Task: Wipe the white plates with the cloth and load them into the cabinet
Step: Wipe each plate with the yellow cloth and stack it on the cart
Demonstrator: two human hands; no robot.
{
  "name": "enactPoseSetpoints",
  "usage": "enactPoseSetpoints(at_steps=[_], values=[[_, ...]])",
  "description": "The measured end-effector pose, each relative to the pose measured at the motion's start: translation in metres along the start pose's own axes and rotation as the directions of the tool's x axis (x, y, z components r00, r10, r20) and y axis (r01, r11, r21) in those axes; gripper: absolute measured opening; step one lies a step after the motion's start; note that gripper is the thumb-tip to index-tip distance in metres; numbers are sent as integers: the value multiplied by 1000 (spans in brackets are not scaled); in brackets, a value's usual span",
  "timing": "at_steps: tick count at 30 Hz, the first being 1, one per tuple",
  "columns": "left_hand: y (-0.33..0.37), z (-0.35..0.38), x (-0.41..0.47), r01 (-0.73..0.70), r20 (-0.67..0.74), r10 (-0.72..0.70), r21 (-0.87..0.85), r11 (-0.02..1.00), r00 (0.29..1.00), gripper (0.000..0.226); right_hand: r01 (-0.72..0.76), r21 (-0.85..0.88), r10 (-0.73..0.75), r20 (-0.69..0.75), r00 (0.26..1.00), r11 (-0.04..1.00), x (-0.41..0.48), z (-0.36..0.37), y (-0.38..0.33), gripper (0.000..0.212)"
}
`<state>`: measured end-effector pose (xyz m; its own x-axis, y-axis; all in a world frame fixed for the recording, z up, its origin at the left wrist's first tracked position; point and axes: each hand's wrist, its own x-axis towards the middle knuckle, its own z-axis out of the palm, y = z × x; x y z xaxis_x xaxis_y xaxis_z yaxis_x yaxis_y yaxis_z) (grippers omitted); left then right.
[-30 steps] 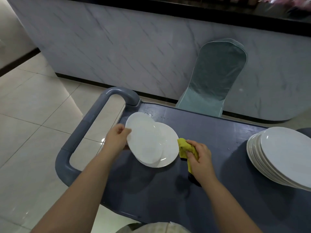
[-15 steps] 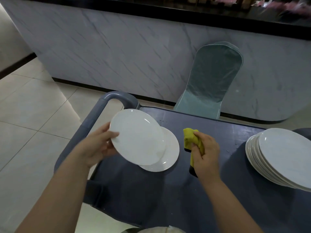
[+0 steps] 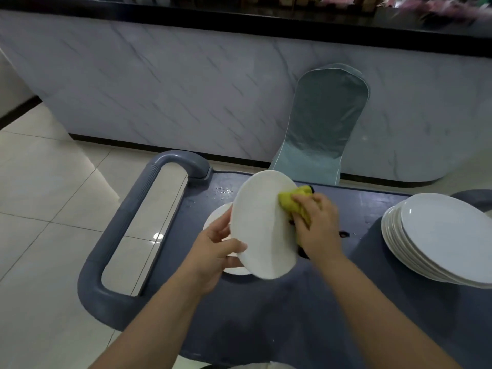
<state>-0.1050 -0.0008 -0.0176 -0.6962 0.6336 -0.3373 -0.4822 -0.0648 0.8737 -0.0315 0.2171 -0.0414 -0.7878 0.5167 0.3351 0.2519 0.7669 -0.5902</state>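
Note:
My left hand point(image 3: 217, 253) grips the lower left edge of a white plate point(image 3: 262, 230), lifted and tilted steeply above the grey cart top point(image 3: 266, 315). Bunched in my right hand point(image 3: 318, 226), a yellow cloth point(image 3: 288, 205) is pressed against the plate's right rim. A second white plate point(image 3: 217, 218) lies flat on the cart beneath, mostly hidden by the raised plate and my left hand. A stack of several white plates point(image 3: 442, 241) sits at the cart's right end.
The cart's curved grey handle point(image 3: 119, 235) sticks out to the left over a tiled floor point(image 3: 48, 209). A chair with a teal cover point(image 3: 324, 129) stands behind the cart against a marble-patterned counter point(image 3: 186, 83). Water drops lie on the cart near the handle.
The left hand lifted the top plate off the lower one and tilted it upright toward the middle. The right hand brought the cloth up and left onto the plate's rim.

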Motion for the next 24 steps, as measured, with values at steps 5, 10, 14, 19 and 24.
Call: enactPoseSetpoints(at_steps=[5, 10, 14, 19, 24], values=[[14, 19, 15, -56, 15, 57, -61, 997, 998, 73, 280, 33, -281, 29, 959, 959, -41, 19, -26, 37], [6, 17, 12, -40, 60, 37, 33, 999, 997, 68, 31, -40, -32, -28, 999, 999, -31, -18, 31, 44], [3, 39, 13, -30, 131, 30, -3, 1000, 991, 58, 118, -24, -120, -138, 983, 993, 5, -3, -23, 42], [11, 22, 15, -48, 62, 50, -21, 999, 997, 68, 286, -48, -284, 48, 958, 957, -75, -8, 15, 46], [1, 36, 4, -54, 172, 38, 88, 995, 984, 67, -5, -57, -3, -133, 991, 998, -26, -26, 14, 37]])
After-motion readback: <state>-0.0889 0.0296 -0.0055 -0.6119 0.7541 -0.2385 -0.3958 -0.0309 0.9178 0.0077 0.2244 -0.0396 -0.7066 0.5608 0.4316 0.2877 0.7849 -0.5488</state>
